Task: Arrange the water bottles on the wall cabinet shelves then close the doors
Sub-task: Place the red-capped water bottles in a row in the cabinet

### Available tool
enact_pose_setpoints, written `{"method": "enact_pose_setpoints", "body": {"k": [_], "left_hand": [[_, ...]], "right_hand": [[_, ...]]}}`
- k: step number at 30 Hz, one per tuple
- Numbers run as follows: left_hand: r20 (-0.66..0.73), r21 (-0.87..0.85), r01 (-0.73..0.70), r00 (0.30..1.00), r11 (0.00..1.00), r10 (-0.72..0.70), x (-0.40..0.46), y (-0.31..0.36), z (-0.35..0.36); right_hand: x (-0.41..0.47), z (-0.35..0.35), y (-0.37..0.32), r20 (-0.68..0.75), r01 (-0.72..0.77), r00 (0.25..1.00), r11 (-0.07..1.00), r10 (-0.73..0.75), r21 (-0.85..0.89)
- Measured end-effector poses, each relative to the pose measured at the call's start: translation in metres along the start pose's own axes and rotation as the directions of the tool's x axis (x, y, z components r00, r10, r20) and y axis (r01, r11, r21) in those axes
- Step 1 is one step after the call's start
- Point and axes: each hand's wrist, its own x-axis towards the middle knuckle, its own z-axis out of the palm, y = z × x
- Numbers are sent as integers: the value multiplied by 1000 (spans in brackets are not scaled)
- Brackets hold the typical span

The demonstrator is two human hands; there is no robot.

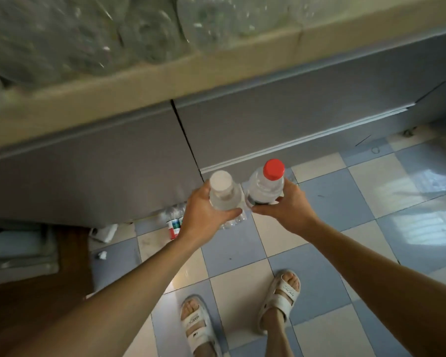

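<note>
My left hand (204, 215) grips a clear water bottle with a white cap (223, 190), held upright in front of me. My right hand (286, 206) grips a second clear bottle with a red cap (267, 182). The two bottles are side by side, almost touching, above the floor. More bottles (174, 222) lie on the floor below my left hand, against the grey cabinet base. Several clear bottles wrapped in plastic (93, 34) sit blurred on the beige countertop (216, 70) at the top.
Grey lower cabinet doors (113, 161) run under the counter. The floor is blue and cream checked tile (332, 202). My sandalled feet (242, 313) stand below. A brown piece of furniture with white panels (23, 253) is at the left. Scraps of white paper (103, 233) lie near it.
</note>
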Motion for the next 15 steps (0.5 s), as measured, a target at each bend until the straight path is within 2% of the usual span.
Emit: {"method": "enact_pose_setpoints", "body": {"k": [9,15], "left_hand": [[-107,-165,-115,989,980,98,-115,130,-188],[-176,-231,-273,956,934,236,-146,213,-290]], "right_hand": [[-103,0,-227,31,96,995,995,-97,31],[-132,-9,-346,57,200,977,974,-207,103]]}}
